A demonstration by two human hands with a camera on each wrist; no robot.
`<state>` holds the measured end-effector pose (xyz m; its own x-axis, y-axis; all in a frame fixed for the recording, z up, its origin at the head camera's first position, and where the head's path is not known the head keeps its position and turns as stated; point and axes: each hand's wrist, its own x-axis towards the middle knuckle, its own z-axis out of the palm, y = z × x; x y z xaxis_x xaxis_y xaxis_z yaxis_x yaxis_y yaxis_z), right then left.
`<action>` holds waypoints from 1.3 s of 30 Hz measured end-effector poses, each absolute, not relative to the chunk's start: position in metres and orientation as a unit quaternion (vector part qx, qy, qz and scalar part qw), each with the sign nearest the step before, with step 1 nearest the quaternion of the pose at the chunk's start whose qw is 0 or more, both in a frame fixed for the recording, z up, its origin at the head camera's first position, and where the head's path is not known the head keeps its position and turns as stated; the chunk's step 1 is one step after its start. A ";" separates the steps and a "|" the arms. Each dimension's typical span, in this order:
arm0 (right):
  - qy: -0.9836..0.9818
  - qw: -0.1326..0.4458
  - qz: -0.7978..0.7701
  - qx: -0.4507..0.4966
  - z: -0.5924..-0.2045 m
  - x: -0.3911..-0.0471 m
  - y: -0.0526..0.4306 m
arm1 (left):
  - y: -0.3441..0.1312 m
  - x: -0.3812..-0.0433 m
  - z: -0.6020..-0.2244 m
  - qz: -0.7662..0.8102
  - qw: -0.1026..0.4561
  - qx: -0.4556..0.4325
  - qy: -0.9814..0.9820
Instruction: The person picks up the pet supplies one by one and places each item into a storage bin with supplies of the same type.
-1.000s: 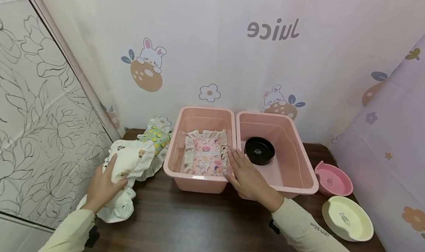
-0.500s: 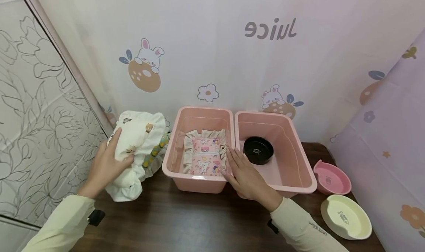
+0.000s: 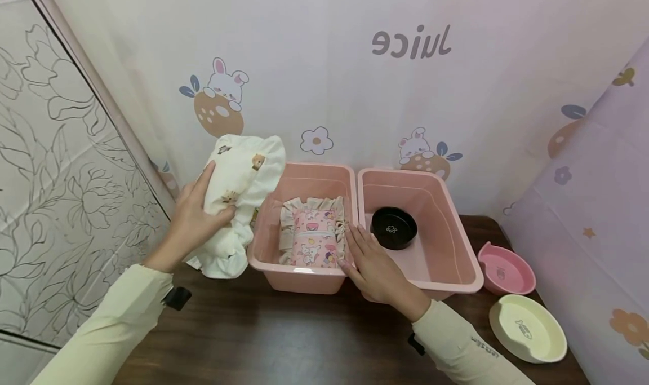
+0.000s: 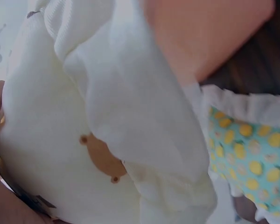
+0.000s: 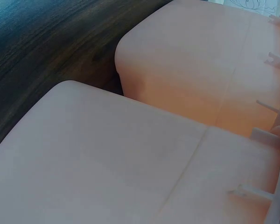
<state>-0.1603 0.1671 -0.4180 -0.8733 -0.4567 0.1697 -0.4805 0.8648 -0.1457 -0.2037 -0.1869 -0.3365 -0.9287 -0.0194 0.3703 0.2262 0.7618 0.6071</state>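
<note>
My left hand (image 3: 197, 215) grips a white ruffled pillow (image 3: 238, 173) printed with small animals, raised at the left side of the left pink bin and overlapping its rim. In the left wrist view the white pillow (image 4: 51, 121) fills most of the picture, showing a brown bear print. My right hand (image 3: 377, 266) rests with straight fingers on the adjoining rims of the left pink bin (image 3: 304, 280) and the right pink bin (image 3: 446, 249). Inside the left bin lies a pink printed pillow (image 3: 314, 238) with cream ruffles. A round black dish (image 3: 394, 228) sits in the right bin.
A green lemon-print pillow (image 4: 252, 154) lies left of the bins, mostly hidden in the head view. To the right, a pink dish (image 3: 507, 269) and a pale yellow dish (image 3: 527, 328) stand on the dark wooden table (image 3: 284, 340). Printed curtains (image 3: 314, 63) hang behind.
My left hand has lifted the white pillow up and to the right, from beside the green pillow to the left bin's edge. My right hand stays on the rims.
</note>
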 end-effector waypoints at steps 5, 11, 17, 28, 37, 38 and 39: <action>-0.962 0.068 0.090 0.248 -0.417 -0.160 0.167 | -0.168 -0.217 -0.324 -0.382 0.177 -0.078 -0.904; -0.962 0.070 0.091 0.247 -0.416 -0.161 0.168 | -0.143 -0.228 -0.315 -0.442 0.162 -0.097 -0.877; -0.962 0.071 0.090 0.249 -0.416 -0.161 0.168 | -0.120 -0.236 -0.315 -0.504 0.125 -0.098 -0.849; -0.957 0.083 0.088 0.263 -0.417 -0.162 0.168 | -0.082 -0.250 -0.345 -0.587 0.048 -0.080 -0.804; -0.955 0.091 0.089 0.268 -0.419 -0.161 0.168 | -0.064 -0.264 -0.386 -0.531 0.049 -0.067 -0.843; -0.955 0.093 0.090 0.268 -0.419 -0.161 0.168 | -0.063 -0.264 -0.390 -0.526 0.048 -0.067 -0.846; -0.954 0.095 0.091 0.268 -0.419 -0.160 0.168 | -0.062 -0.265 -0.393 -0.520 0.045 -0.062 -0.851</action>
<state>-0.1603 0.1678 -0.4193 -0.8383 -0.4946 0.2295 -0.5291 0.8395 -0.1237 -0.2652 -0.0615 -0.3934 -0.9883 0.0579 0.1408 0.1517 0.4517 0.8792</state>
